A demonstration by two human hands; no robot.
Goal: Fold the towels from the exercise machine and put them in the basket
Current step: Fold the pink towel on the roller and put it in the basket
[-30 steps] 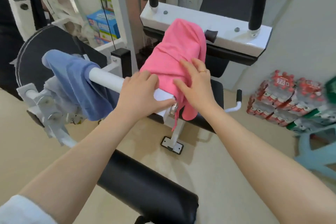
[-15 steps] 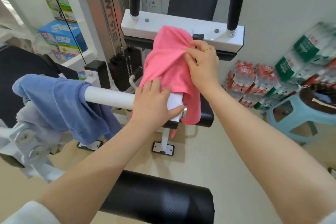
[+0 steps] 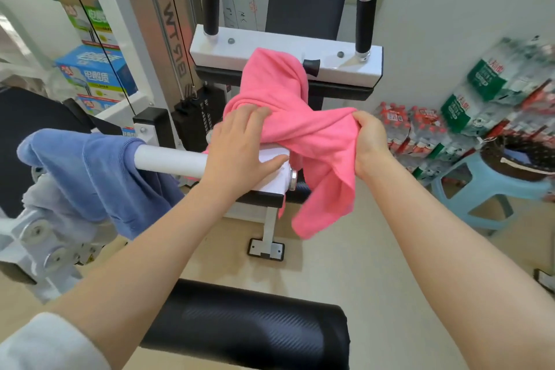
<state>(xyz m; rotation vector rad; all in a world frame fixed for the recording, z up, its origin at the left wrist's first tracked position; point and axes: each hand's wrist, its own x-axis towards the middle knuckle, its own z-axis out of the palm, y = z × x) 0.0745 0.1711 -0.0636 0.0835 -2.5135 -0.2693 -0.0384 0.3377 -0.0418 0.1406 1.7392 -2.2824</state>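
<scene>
A pink towel hangs over the white frame of the exercise machine and its white bar. My right hand grips a bunched edge of the pink towel and holds it out to the right. My left hand lies flat on the towel's left part, over the end of the bar. A blue towel hangs on the same bar further left, with a pale grey towel below it. A dark basket stands on a light blue stool at the right edge.
A black padded roller lies just below my arms. Two black upright handles and a black backrest rise behind the towel. Packs of bottles are stacked against the right wall. Boxes stand at left.
My right hand has come down from the top of the pink towel, closed on its edge and pulled it out to the right. My left hand slid up onto the towel.
</scene>
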